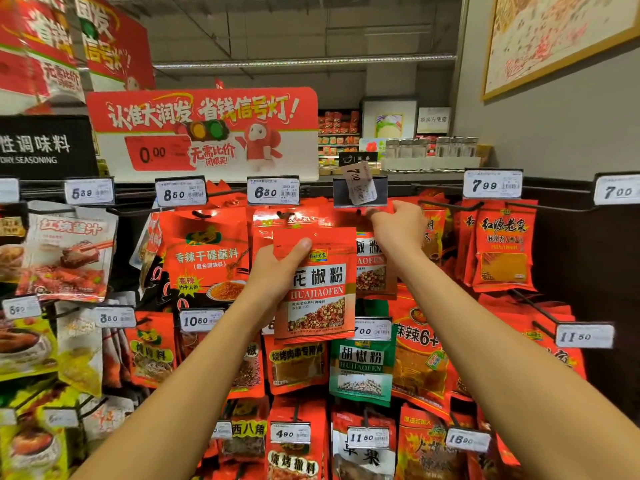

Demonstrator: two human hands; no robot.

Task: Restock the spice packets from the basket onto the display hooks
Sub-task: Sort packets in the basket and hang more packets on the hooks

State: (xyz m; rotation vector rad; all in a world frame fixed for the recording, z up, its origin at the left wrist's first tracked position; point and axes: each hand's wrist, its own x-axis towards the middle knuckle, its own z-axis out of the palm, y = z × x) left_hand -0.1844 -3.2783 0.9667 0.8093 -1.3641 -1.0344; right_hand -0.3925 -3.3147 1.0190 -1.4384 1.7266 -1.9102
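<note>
Far left, tightly packed sauce packets [65, 251] hang off their hooks, and price tags [180, 193] line the top rail edge. The left hand [273, 268] holds a red spice packet [317, 285] upright in front of the display, grip narrow, thumb pressed across its upper front corner; the packet reads HUAJIAOFEN over a picture of peppercorns. To its right, the right hand [398, 226] reaches up under a tilted, loose tag [359, 183], fingers pinching the top of a hanging matching packet [372, 268]. Rightmost, red packets [502, 247] crowd the hooks beside a bare grey wall [554, 126].
</note>
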